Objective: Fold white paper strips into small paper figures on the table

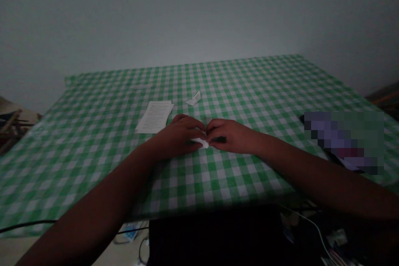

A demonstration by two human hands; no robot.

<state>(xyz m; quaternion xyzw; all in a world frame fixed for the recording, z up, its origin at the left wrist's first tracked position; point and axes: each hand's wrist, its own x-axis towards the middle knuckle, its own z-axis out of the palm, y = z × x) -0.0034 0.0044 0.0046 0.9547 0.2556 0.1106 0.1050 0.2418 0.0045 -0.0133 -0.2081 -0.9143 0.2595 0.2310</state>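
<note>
Forearms [102, 203] angle inward; left hand [179, 135] and right hand [232, 134] pinch a small white paper [204, 143], grips narrow; keep pressure even; align edges, avoid tearing.

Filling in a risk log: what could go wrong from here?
1. The paper is small, with the left hand holding it and the right hand at its edge; uneven pulling might tear or crease it.
2. The left hand is close to the stack, whose edges are already uneven; a bump could spread the sheets.
3. The folded piece lies loose beyond the fingers, so a forward reach may knock it.
</note>
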